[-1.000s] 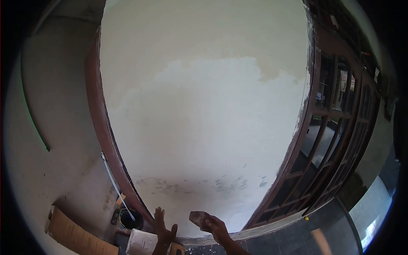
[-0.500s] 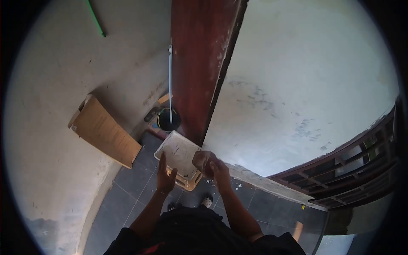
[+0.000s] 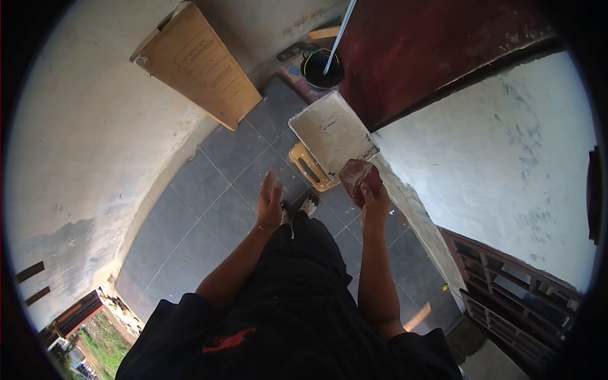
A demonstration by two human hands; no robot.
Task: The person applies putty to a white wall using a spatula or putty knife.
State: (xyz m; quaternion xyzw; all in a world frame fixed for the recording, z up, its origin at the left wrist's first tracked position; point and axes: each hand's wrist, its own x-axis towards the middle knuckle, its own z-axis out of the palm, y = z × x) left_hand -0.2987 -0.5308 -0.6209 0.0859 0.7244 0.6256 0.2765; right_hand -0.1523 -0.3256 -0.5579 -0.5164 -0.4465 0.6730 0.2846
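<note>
My right hand (image 3: 376, 201) grips a reddish-brown, flat-sided angular piece (image 3: 356, 172) with whitish smears, its exact kind unclear. That piece overlaps the near corner of a plaster-smeared rectangular tray (image 3: 332, 123), which rests on a tan plastic stool (image 3: 297, 155). To the left, my left hand (image 3: 270, 201) is raised over the floor with fingers stretched out and nothing in it.
A cardboard box (image 3: 206, 63) leans against the left wall. Beyond the tray stands a black bucket (image 3: 323, 79) with a pale stick (image 3: 342, 31) in it, beside a dark red panel (image 3: 430, 57). Wooden lattice (image 3: 506, 266) lies along the right wall.
My view has swung down and turned, so tray, box and bucket appear higher and farther right. The right hand keeps hold of the reddish-brown piece; the left hand appears farther from the tray.
</note>
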